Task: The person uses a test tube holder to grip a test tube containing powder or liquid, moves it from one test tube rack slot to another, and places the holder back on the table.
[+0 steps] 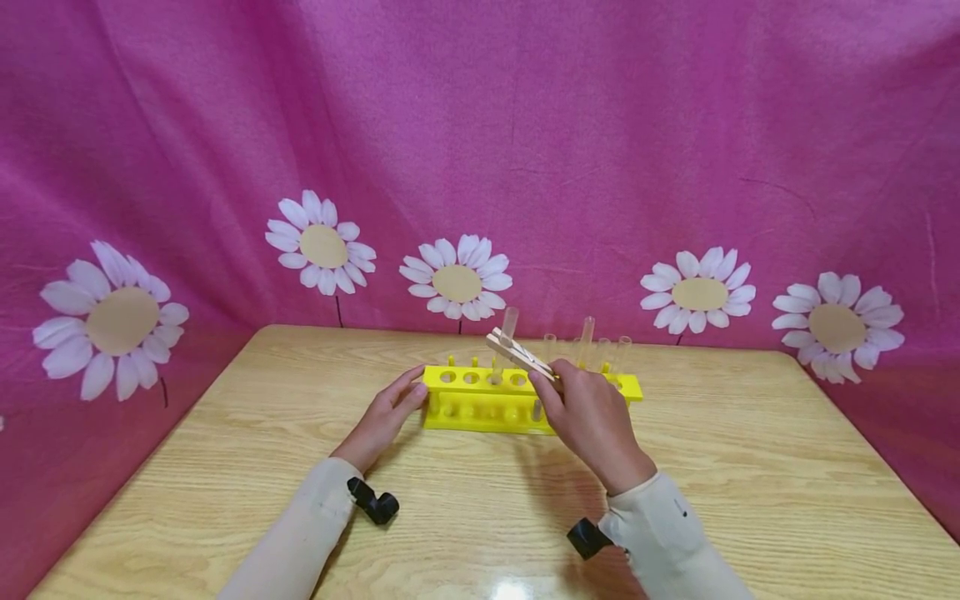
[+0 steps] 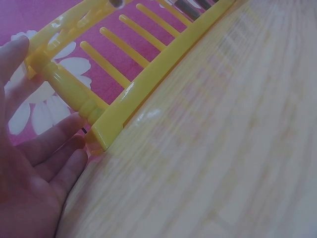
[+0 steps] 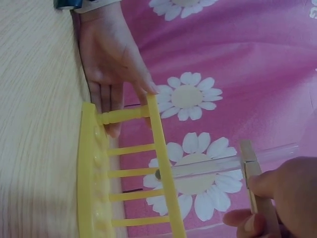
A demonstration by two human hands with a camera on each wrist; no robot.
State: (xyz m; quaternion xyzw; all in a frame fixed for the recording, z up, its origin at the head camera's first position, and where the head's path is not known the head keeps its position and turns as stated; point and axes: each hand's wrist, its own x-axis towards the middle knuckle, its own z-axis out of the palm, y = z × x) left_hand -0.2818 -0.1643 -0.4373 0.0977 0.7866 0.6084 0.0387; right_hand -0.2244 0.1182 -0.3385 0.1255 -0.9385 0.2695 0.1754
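The yellow test tube rack (image 1: 487, 427) stands on the table. My left hand (image 1: 384, 421) grips its left end; in the left wrist view the hand (image 2: 44, 168) has fingers against the end post and base of the rack (image 2: 133, 101). My right hand (image 1: 600, 417) pinches a wooden clamp (image 1: 517, 356), whose jaws are closed round a clear glass tube (image 1: 509, 323). The tube tilts over the third hole from the left. The right wrist view shows the clamp (image 3: 250, 168) and the lower tip of the tube (image 3: 208, 167) at the rack's top plate (image 3: 166, 173).
Several clear tubes (image 1: 587, 333) stand in the right part of the rack, partly hidden by my right hand. Thin yellow pegs (image 2: 104, 64) rise from the rack's base. A pink cloth (image 1: 570, 167) with white flowers hangs behind the wooden table (image 1: 450, 517).
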